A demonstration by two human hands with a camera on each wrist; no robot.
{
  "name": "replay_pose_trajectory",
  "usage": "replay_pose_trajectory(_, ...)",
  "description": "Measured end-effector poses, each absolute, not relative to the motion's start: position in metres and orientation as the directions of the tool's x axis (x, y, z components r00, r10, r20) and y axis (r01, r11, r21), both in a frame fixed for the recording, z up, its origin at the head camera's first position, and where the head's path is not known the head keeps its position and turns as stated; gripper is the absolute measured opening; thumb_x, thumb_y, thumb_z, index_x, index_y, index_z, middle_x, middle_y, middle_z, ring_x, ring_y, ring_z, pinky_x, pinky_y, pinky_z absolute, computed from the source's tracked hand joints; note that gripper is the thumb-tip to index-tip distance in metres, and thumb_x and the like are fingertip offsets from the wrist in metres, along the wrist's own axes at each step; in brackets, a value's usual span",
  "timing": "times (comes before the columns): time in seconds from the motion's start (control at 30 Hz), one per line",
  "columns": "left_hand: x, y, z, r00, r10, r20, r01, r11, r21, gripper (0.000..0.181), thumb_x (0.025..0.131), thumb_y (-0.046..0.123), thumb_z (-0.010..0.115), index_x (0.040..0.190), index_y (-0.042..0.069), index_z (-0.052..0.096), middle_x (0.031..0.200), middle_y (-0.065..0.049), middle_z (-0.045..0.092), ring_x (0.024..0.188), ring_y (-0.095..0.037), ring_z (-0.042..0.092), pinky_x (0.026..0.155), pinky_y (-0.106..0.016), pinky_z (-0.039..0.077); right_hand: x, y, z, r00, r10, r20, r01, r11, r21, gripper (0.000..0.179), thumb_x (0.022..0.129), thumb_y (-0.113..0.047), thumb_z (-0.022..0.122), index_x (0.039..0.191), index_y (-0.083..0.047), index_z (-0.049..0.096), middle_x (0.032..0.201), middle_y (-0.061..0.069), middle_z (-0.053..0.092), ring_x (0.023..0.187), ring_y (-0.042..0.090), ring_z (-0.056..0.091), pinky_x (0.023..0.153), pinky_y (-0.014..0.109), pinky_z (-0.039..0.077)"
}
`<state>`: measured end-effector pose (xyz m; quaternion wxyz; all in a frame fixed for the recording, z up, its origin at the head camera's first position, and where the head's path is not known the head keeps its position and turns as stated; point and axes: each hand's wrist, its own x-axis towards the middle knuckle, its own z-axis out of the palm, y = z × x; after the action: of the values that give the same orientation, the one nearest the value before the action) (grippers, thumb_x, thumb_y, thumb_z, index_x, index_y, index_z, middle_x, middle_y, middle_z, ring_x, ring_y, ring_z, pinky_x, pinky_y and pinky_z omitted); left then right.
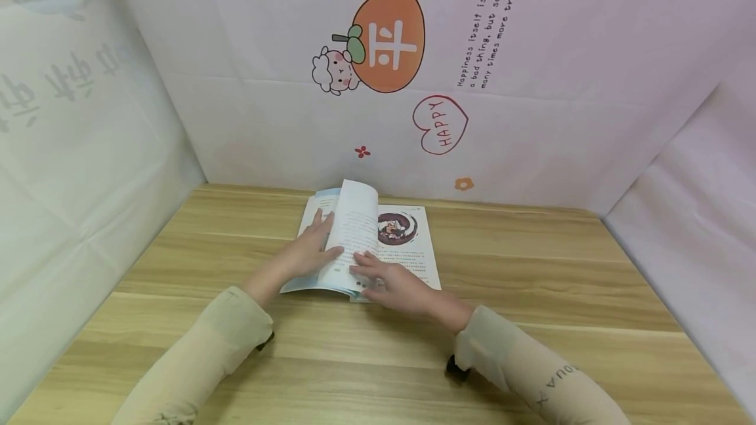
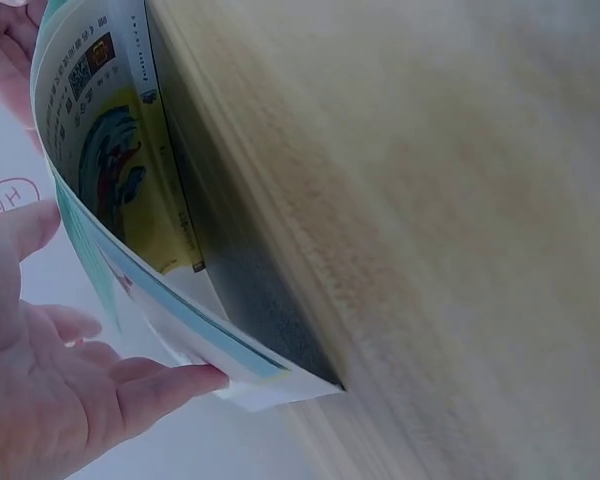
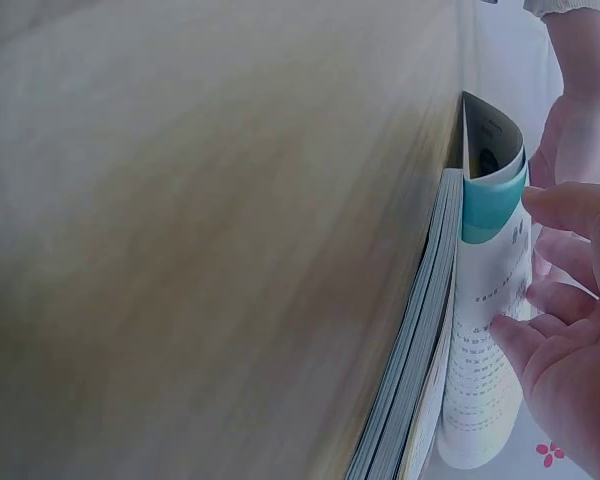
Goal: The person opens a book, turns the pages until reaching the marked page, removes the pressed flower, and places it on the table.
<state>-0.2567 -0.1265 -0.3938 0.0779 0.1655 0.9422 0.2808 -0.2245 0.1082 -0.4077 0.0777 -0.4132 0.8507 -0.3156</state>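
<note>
A white-paged printed paperback book [image 1: 410,260] lies spread on the brown wood-grain tabletop [image 1: 531,281]; the bare left hand [image 1: 306,251] rests along its left side; the bare right hand [image 1: 401,286] touches its curved white raised leaf [image 1: 357,215]; both grips are loose, with fingers extended.
</note>
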Motion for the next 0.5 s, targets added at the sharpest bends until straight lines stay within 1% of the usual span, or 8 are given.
replay_pose_trajectory(0.1, -0.256, -0.126, -0.394, -0.919, 0.392, -0.031, 0.313, 0.777, 0.546, 0.071, 0.097, 0.037, 0.047, 0.15, 0.01, 0.009, 0.153, -0.018, -0.005, 0.136, -0.044, 0.009, 0.105, -0.058, 0.015, -0.223, 0.106, -0.407, -0.63, -0.765, 0.134, -0.67, 0.448, -0.592, 0.046, 0.09, -0.015, 0.061, 0.134, -0.008, 0.05, 0.147, 0.003, 0.032, 0.137, 0.019, 0.021, 0.108, 0.034, 0.022)
replay_pose_trajectory(0.2, -0.257, -0.125, -0.396, -0.905, 0.425, -0.026, 0.353, 0.784, 0.511, 0.064, 0.098, 0.035, 0.045, 0.151, 0.018, 0.014, 0.154, -0.015, -0.003, 0.134, -0.048, 0.01, 0.103, -0.062, 0.017, -0.222, 0.102, -0.406, -0.615, -0.779, 0.124, -0.68, 0.443, -0.584, 0.047, 0.091, -0.017, 0.062, 0.135, -0.008, 0.05, 0.147, 0.003, 0.032, 0.137, 0.019, 0.02, 0.108, 0.033, 0.021)
replay_pose_trajectory(0.23, -0.256, -0.125, -0.396, -0.901, 0.432, -0.033, 0.358, 0.786, 0.504, 0.061, 0.098, 0.035, 0.044, 0.15, 0.021, 0.016, 0.154, -0.015, -0.003, 0.132, -0.051, 0.011, 0.101, -0.064, 0.017, -0.221, 0.101, -0.405, -0.608, -0.785, 0.12, -0.686, 0.444, -0.577, 0.047, 0.091, -0.017, 0.062, 0.135, -0.008, 0.049, 0.147, 0.003, 0.032, 0.137, 0.019, 0.02, 0.108, 0.033, 0.021)
replay_pose_trajectory(0.3, -0.256, -0.123, -0.396, -0.896, 0.443, -0.045, 0.364, 0.788, 0.496, 0.057, 0.099, 0.034, 0.043, 0.15, 0.024, 0.02, 0.154, -0.014, -0.001, 0.13, -0.054, 0.01, 0.1, -0.066, 0.016, -0.22, 0.099, -0.404, -0.593, -0.798, 0.11, -0.701, 0.444, -0.558, 0.047, 0.091, -0.017, 0.061, 0.135, -0.008, 0.049, 0.148, 0.003, 0.031, 0.138, 0.02, 0.019, 0.109, 0.034, 0.02)
replay_pose_trajectory(0.43, -0.255, -0.121, -0.396, -0.886, 0.458, -0.068, 0.369, 0.787, 0.493, 0.051, 0.1, 0.033, 0.04, 0.148, 0.024, 0.027, 0.154, -0.013, 0.003, 0.132, -0.05, 0.008, 0.103, -0.063, 0.01, -0.217, 0.095, -0.401, -0.564, -0.82, 0.097, -0.73, 0.44, -0.523, 0.047, 0.091, -0.017, 0.06, 0.136, -0.008, 0.048, 0.148, 0.004, 0.03, 0.138, 0.021, 0.017, 0.108, 0.035, 0.022)
replay_pose_trajectory(0.5, -0.254, -0.12, -0.396, -0.886, 0.454, -0.089, 0.359, 0.796, 0.488, 0.049, 0.1, 0.035, 0.039, 0.148, 0.025, 0.028, 0.154, -0.011, 0.004, 0.134, -0.047, 0.007, 0.104, -0.062, 0.007, -0.216, 0.095, -0.401, -0.558, -0.825, 0.092, -0.738, 0.443, -0.51, 0.047, 0.092, -0.018, 0.06, 0.136, -0.008, 0.048, 0.148, 0.003, 0.03, 0.138, 0.02, 0.017, 0.108, 0.034, 0.022)
